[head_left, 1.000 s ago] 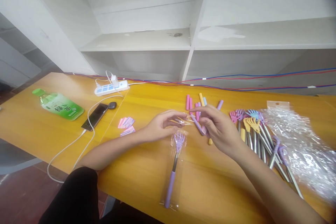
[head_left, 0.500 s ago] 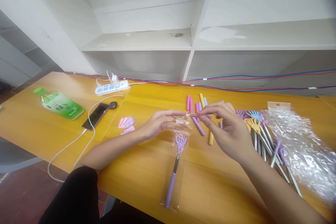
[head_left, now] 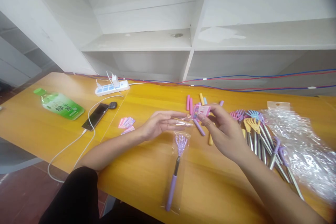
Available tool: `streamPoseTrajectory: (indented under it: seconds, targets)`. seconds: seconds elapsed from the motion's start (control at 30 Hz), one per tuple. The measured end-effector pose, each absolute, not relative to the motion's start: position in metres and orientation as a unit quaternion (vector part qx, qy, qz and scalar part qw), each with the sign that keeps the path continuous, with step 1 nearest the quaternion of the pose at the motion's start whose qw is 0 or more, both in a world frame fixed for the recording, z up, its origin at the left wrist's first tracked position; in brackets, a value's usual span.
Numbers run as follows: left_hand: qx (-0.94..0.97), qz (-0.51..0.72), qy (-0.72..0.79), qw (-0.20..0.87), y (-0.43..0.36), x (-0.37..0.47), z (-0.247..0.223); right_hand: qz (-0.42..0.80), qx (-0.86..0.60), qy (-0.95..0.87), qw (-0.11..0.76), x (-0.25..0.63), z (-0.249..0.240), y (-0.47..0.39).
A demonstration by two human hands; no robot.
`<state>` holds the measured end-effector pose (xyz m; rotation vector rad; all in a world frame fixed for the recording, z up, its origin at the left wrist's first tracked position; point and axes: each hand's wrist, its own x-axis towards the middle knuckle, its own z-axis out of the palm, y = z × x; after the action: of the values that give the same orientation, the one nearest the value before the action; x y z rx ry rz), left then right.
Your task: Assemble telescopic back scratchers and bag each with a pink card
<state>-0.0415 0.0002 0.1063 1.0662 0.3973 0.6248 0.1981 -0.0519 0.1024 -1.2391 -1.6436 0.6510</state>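
My left hand (head_left: 157,125) has its fingers stretched out at the mouth of a clear plastic bag (head_left: 183,182), which they hold. Inside the bag is a back scratcher (head_left: 172,189) with a purple claw head, a metal rod and a purple grip. Just to the right, my right hand (head_left: 227,133) pinches a small pink printed card (head_left: 201,111) between thumb and fingers, close to the bag's mouth. More such cards (head_left: 126,122) lie in a loose pile left of my left hand.
Loose coloured handle tubes (head_left: 189,103) lie behind my hands. At right are several back scratchers (head_left: 258,136) and a heap of clear bags (head_left: 296,143). Leftward are a green bottle (head_left: 63,105), a phone (head_left: 96,116), a white cable and a power strip (head_left: 112,87).
My right hand has turned the card so its pink printed face shows; before, it was edge-on at the bag's mouth. My left hand has barely moved, and the bag has shifted slightly downward.
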Motion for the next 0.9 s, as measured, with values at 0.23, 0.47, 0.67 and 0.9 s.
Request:
streamPoseTrajectory:
  seconds: [0.23, 0.47, 0.67, 0.9]
  targets:
    - [0.487, 0.306, 0.164, 0.802, 0.0023, -0.0426, 0.1053, 0.133, -0.535, -0.683, 0.478, 0.1959, 0.0983, -0.0479]
    - [0.467, 0.311, 0.166, 0.811, 0.0044, -0.0425, 0.1057, 0.082, -0.529, -0.707, 0.463, 0.1942, 0.0942, -0.0487]
    - [0.448, 0.315, 0.169, 0.819, 0.0041, -0.0412, 0.1046, 0.065, -0.489, -0.75, 0.442, 0.1919, 0.099, -0.049]
    - [0.439, 0.322, 0.181, 0.819, 0.0025, -0.0409, 0.1071, 0.021, -0.443, -0.794, 0.416, 0.1895, 0.1007, -0.0487]
